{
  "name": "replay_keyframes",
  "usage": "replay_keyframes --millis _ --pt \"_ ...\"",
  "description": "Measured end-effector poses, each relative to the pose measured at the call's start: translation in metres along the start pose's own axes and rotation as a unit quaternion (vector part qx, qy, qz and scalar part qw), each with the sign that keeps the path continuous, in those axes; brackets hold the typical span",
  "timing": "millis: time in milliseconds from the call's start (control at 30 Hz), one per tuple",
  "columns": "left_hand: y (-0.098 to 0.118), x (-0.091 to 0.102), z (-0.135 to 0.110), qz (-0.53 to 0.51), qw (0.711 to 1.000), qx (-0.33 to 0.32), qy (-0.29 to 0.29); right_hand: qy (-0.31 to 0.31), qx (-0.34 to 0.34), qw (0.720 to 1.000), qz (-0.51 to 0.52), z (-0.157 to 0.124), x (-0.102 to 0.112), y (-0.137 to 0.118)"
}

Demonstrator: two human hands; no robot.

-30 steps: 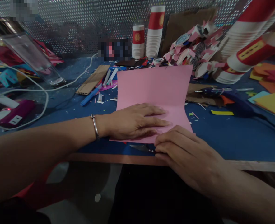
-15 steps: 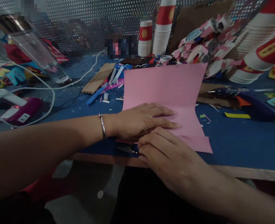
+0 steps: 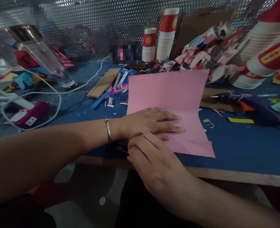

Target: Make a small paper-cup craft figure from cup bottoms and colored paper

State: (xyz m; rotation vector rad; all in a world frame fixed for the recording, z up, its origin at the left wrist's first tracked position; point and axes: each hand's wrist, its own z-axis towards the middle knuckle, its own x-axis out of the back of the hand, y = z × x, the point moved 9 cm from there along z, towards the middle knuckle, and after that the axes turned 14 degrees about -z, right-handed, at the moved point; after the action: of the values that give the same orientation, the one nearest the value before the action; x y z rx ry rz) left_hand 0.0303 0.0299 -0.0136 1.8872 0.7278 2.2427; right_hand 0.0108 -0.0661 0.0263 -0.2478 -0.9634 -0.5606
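Note:
A pink sheet of paper (image 3: pixel 168 91) lies on the blue table top (image 3: pixel 237 148), creased across, with its far half standing up. My left hand (image 3: pixel 144 125), with a silver bangle on the wrist, lies flat and open on the near half. My right hand (image 3: pixel 154 158) sits at the sheet's near left edge, against the left hand. Its fingers are bent down and close together, and the fingertips are hidden. The small scissors seen earlier at the table edge are now under it.
Stacks of red and white paper cups (image 3: pixel 167 34) and a heap of cut paper pieces (image 3: pixel 201 50) stand behind. A dark glue gun (image 3: pixel 254 106) lies right. A blue marker (image 3: pixel 100 99), cardboard strip (image 3: pixel 104 82), glass bottle (image 3: pixel 47 60), purple device (image 3: pixel 27 115) and white cables lie left.
My right hand has slid left along the near edge of the pink sheet and now covers the scissors. The near right corner of the sheet is uncovered. The left hand stays flat.

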Motion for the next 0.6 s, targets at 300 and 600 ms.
replay_keyframes --millis 300,600 --pt "0.002 0.000 -0.001 0.001 1.000 0.017 -0.017 -0.028 -0.030 0.999 -0.015 -0.014 -0.007 0.003" --pt "0.006 0.002 -0.002 -0.007 1.000 0.002 -0.002 -0.021 0.003 0.999 0.037 -0.013 -0.003 0.000"
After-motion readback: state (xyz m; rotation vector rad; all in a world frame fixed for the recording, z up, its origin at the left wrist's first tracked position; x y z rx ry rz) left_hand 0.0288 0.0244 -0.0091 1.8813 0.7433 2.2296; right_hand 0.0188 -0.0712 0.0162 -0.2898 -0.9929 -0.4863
